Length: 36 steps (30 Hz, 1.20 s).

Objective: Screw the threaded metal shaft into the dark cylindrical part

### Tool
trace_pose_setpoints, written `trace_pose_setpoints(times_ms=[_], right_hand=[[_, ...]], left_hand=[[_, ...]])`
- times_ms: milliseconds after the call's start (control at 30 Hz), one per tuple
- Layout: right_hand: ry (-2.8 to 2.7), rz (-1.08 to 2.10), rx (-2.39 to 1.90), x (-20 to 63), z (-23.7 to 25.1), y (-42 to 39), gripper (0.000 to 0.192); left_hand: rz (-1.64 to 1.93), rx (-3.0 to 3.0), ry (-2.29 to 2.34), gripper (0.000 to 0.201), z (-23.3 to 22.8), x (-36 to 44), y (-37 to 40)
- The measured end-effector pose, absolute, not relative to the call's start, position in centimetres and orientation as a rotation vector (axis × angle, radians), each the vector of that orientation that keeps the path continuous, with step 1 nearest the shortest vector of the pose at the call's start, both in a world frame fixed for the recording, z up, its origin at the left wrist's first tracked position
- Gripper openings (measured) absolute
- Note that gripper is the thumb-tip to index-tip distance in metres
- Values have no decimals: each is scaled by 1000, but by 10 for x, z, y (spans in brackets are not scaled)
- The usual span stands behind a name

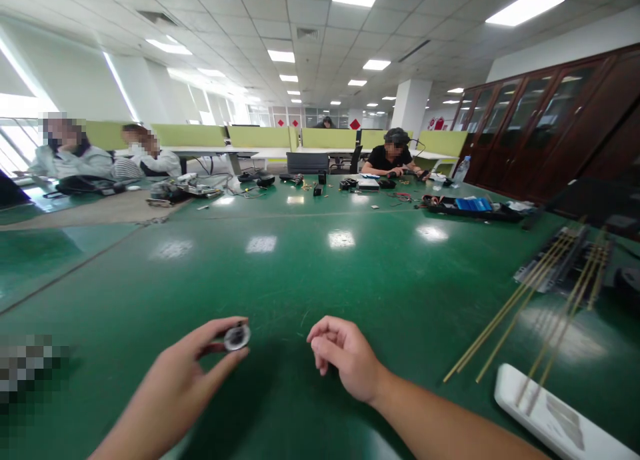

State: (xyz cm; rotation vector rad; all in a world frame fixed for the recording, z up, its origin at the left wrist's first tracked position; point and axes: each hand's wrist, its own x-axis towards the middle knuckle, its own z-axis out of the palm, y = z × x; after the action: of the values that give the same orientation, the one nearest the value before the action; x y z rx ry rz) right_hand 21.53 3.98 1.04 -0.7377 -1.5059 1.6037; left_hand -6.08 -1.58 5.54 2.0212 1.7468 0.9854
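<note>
Fingers (220,345) pinch small disc (237,337) — open table (350,280) ahead

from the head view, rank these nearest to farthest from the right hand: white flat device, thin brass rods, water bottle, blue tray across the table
1. thin brass rods, to the right of the right hand, lying slanted on the table.
2. white flat device, at the lower right, under the rods' near ends; close to call with the rods.
3. blue tray, far right across the table.
4. water bottle, just beyond the tray.
</note>
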Motion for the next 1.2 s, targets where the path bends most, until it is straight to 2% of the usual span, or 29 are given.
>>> trace_pose_setpoints(times_ms=[33, 100, 200, 300, 500, 1200], right_hand=[[-1543, 1455, -805, 218, 11, 41, 20], [-1649, 1268, -885, 220, 11, 42, 30], [-1801, 1098, -946, 219, 9, 40, 49], [-1905, 974, -957, 216, 9, 37, 52], [-1943, 969, -1014, 213, 14, 35, 43], [-1945, 869, -981, 213, 19, 32, 17]], left_hand=[[895, 2061, 1638, 41, 55, -45, -7], [819, 2143, 1453, 34, 51, -14, 6], [838, 2192, 1332, 37, 34, 9, 9], [907, 2191, 1331, 41, 13, 3, 4], [1060, 2209, 1277, 30, 5, -12, 6], [1097, 2255, 1201, 36, 3, -6, 5]])
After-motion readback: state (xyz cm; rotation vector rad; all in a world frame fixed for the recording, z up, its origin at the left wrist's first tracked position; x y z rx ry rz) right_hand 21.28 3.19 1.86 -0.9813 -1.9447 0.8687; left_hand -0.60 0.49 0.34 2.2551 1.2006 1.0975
